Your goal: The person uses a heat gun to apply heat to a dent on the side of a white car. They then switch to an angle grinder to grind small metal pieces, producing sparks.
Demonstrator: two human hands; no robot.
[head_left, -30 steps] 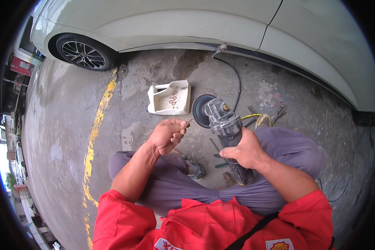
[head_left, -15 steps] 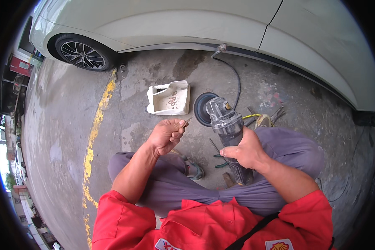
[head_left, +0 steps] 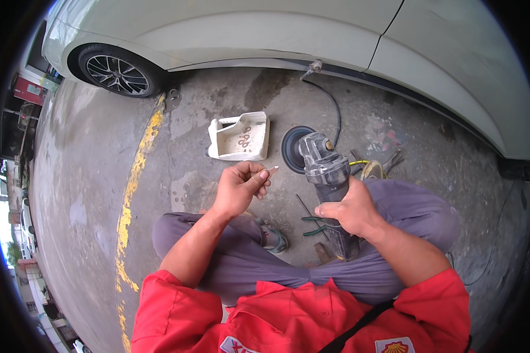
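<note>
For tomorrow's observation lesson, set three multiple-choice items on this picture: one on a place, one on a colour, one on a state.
1. Where does the white tray lie?
A. on the ground left of the grinder's disc
B. on the person's lap
C. on the car's roof

2. What colour is the person's shirt?
A. blue
B. red
C. green

3. What does the right hand do?
A. hangs open
B. rests on the ground
C. grips the grinder

Answers: 1 A, the tray sits on the concrete beside the dark disc. 2 B, the shirt is plainly red. 3 C, its fingers wrap the grinder's body, while the left hand pinches a small pale piece.
</note>
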